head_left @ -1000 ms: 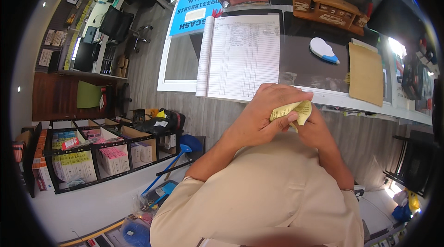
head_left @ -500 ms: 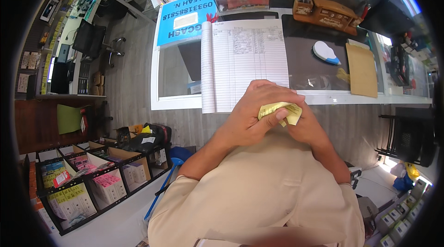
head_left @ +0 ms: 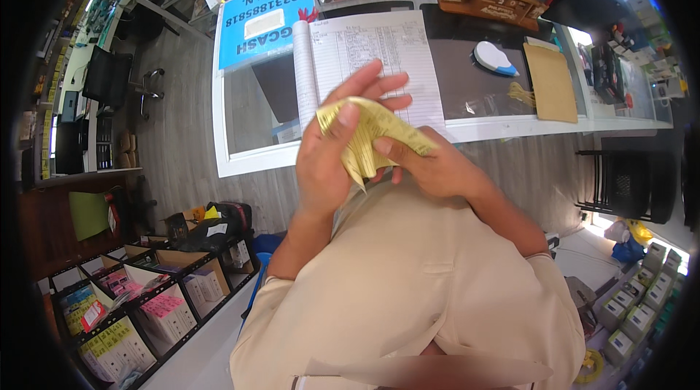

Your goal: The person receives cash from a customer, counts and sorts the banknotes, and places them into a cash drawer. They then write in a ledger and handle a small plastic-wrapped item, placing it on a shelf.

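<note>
A creased sheet of yellow paper point(head_left: 372, 127) with printed lines is held between my two hands, bent and partly unfolded above the near edge of the counter. My left hand point(head_left: 321, 156) has its thumb on the paper's left part, with the other fingers stretched out behind it. My right hand point(head_left: 441, 167) pinches the lower right part under its thumb. Beyond them an open ruled notebook point(head_left: 426, 80) lies on the glass counter, its upper page filled with handwriting. My left hand covers some of that page.
On the counter point(head_left: 467, 127) are a blue sign point(head_left: 259, 40), a white-and-blue rounded object point(head_left: 496, 59), a tan envelope point(head_left: 550, 83) and a wooden calendar holder point(head_left: 496, 2). Black-edged bins point(head_left: 197, 317) of boxes stand at lower left. A black chair point(head_left: 631, 186) is at right.
My hands have moved apart from their clasp, the left one going left and up. The yellow paper has spread out between them. The view has shifted slightly, so the counter sits higher and further left.
</note>
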The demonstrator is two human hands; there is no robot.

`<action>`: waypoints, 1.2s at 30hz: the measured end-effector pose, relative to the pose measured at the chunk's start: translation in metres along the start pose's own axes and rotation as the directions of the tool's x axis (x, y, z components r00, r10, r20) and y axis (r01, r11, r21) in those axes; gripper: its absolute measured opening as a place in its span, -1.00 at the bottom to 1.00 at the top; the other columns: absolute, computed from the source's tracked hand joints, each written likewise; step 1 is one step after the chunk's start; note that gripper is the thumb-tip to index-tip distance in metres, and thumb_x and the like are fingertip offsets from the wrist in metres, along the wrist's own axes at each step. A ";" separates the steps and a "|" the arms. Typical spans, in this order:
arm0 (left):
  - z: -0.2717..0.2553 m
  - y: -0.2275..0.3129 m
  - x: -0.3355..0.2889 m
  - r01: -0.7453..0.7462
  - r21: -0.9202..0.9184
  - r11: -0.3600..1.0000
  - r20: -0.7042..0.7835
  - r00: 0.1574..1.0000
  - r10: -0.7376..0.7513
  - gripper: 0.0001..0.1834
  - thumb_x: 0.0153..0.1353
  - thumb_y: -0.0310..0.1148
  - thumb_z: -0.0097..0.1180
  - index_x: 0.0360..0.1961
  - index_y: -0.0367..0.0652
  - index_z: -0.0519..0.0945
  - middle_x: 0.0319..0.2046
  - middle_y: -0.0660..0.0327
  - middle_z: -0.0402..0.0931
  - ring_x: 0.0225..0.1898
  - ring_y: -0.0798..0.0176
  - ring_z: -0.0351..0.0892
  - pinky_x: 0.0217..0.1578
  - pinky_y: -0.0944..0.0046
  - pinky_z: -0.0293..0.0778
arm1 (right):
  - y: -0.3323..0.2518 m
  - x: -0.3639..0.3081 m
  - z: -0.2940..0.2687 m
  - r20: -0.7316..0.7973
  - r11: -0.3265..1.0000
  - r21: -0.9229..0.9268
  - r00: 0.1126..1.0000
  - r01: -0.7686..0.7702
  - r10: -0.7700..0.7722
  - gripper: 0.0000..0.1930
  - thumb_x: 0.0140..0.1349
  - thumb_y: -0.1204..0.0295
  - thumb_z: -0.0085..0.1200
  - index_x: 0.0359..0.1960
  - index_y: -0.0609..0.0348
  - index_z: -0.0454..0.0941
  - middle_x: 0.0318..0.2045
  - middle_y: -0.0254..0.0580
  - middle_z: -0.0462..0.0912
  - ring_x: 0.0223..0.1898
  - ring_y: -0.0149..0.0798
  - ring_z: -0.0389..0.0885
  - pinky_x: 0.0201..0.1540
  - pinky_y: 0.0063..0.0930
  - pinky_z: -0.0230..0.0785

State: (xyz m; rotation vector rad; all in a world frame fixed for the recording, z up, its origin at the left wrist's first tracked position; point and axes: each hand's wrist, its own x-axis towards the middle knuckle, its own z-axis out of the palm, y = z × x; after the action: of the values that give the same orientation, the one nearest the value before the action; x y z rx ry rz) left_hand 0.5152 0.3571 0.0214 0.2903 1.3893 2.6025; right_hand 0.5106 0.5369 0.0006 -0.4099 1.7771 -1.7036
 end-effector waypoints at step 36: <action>0.155 -0.122 -0.005 0.086 0.005 0.996 -0.086 0.993 -0.085 -0.43 0.61 -0.17 -0.12 0.47 -0.29 0.28 0.34 0.10 0.45 0.41 0.17 0.36 0.42 0.10 0.21 | 0.018 -0.137 -0.152 -0.629 0.930 -0.086 0.704 0.358 -0.330 -0.62 0.49 0.14 0.17 -0.09 0.29 0.73 -0.41 -0.42 0.69 -0.38 -0.60 0.49 -0.34 -0.60 0.37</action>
State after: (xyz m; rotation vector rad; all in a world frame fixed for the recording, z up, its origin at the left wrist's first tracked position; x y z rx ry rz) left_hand 0.5670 0.5472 0.0038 0.1187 1.4080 2.5671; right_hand 0.5213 0.7424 0.0078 -0.1458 2.2332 -2.3503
